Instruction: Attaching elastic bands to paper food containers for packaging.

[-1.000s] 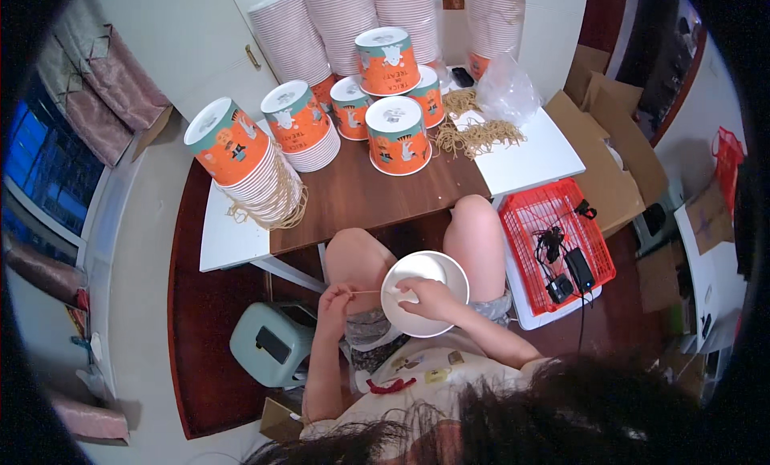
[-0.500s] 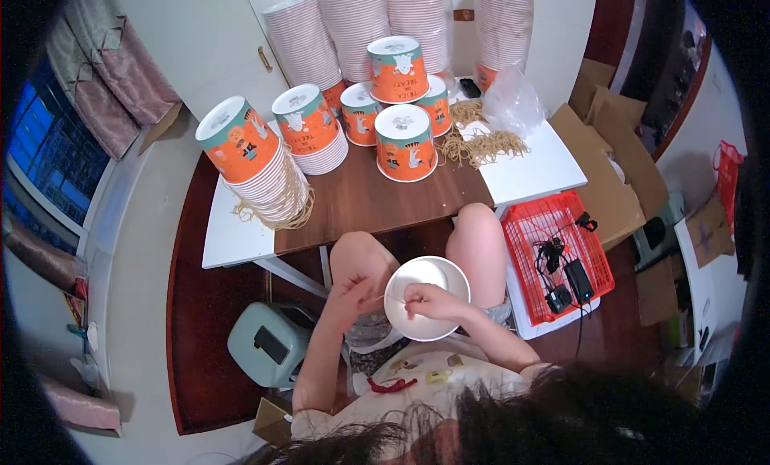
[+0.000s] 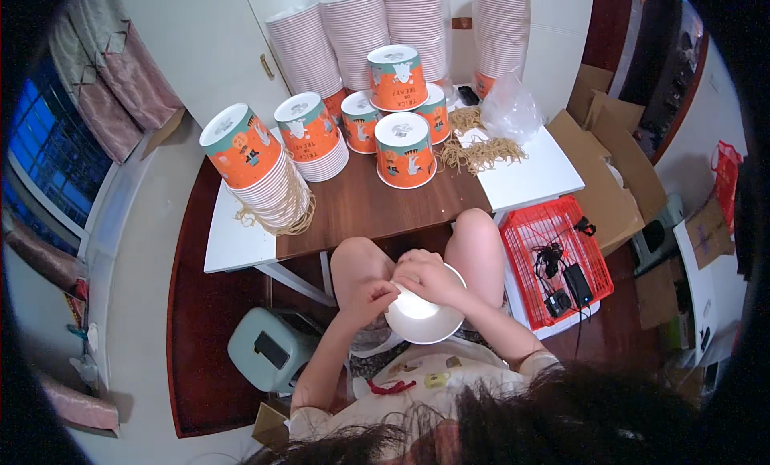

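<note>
A paper bucket [image 3: 429,325] rests in my lap between my thighs, its white inside facing up. My left hand [image 3: 370,302] is at its left rim, fingers bent together in a pinch; what they hold is too small to make out. My right hand [image 3: 427,279] lies across the far left part of the rim, fingers curled over the edge close to the left fingertips. On the table ahead stand upside-down orange and green printed buckets, one [image 3: 405,151] nearest me and another [image 3: 396,78] on top of others behind it.
Two leaning bucket stacks [image 3: 257,164] [image 3: 311,136] stand at the table's left, tan cords [image 3: 293,212] draped on one. More cords [image 3: 485,151] and a clear plastic bag [image 3: 512,108] lie at right. A red basket [image 3: 557,260] holds black adapters. A pale green stool [image 3: 269,349] is at left.
My right hand has moved from above the bucket's middle to its far left rim. The left hand has shifted right to the rim. The bucket's far edge is now partly covered.
</note>
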`<act>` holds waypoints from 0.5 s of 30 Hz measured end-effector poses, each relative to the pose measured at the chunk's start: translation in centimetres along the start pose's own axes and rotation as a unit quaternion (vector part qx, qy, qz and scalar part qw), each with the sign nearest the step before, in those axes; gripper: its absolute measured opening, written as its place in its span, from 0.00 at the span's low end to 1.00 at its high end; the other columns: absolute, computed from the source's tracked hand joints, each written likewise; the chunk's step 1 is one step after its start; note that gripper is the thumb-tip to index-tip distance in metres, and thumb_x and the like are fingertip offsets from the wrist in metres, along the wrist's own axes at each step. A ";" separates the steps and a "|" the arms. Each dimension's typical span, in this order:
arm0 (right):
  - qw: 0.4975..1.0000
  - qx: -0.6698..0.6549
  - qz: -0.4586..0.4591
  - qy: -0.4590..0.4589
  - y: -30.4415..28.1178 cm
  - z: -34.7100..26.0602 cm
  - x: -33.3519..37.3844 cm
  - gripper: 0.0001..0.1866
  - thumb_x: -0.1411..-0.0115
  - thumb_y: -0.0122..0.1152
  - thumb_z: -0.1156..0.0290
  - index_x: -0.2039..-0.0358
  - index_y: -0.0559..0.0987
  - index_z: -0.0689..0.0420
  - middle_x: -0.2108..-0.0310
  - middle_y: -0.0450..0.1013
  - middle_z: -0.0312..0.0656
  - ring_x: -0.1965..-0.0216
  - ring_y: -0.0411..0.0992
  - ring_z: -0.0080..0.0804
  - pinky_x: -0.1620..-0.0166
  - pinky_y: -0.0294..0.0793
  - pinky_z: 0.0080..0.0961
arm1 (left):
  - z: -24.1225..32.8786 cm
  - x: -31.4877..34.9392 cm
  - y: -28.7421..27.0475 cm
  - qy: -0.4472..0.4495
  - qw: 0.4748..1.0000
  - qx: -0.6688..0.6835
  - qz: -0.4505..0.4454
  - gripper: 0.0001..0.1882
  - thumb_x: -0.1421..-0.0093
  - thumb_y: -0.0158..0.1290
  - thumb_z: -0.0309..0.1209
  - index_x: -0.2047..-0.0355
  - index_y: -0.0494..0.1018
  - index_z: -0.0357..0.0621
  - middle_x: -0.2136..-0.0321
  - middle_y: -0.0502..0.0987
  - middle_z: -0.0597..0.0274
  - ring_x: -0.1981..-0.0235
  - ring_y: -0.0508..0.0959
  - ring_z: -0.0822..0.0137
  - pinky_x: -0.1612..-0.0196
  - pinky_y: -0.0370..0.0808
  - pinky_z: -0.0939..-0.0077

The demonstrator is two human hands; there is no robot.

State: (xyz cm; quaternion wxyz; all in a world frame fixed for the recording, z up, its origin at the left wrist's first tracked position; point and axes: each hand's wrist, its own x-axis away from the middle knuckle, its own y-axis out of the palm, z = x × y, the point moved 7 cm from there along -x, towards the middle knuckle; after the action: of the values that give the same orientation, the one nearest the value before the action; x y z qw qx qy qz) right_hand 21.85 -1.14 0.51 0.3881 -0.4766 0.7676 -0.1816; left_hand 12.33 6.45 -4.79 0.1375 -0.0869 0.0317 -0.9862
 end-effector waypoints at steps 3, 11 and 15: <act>0.993 0.011 0.119 0.005 -0.3 -0.3 0.6 0.06 0.55 0.57 0.68 0.73 0.76 0.48 0.65 0.67 0.35 0.59 0.62 0.36 0.59 0.57 0.33 | -1.9 0.2 -1.1 -0.061 0.991 0.119 0.015 0.04 0.45 0.49 0.28 0.70 0.69 0.42 0.77 0.71 0.71 0.78 0.69 0.80 0.75 0.67 0.87; 0.995 0.006 0.093 0.024 2.0 -0.5 2.4 0.06 0.58 0.58 0.69 0.75 0.77 0.49 0.68 0.66 0.35 0.61 0.61 0.36 0.60 0.56 0.33 | -1.3 0.6 -0.9 -0.073 0.967 0.245 -0.020 0.05 0.44 0.48 0.30 0.69 0.69 0.42 0.74 0.71 0.68 0.73 0.71 0.78 0.69 0.70 0.86; 0.996 0.025 0.086 0.018 2.0 -0.6 2.1 0.05 0.57 0.58 0.69 0.76 0.76 0.51 0.69 0.67 0.38 0.62 0.63 0.37 0.60 0.58 0.32 | -1.5 0.6 -1.1 -0.102 0.970 0.222 -0.013 0.05 0.44 0.47 0.29 0.69 0.69 0.41 0.72 0.71 0.67 0.72 0.72 0.77 0.67 0.70 0.83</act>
State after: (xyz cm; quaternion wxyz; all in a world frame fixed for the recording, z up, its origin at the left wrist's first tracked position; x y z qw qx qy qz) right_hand 19.72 -2.06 -1.34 0.4000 -0.3952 0.8082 -0.1753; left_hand 11.22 7.37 -6.08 0.1429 -0.1546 -0.2033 -0.9562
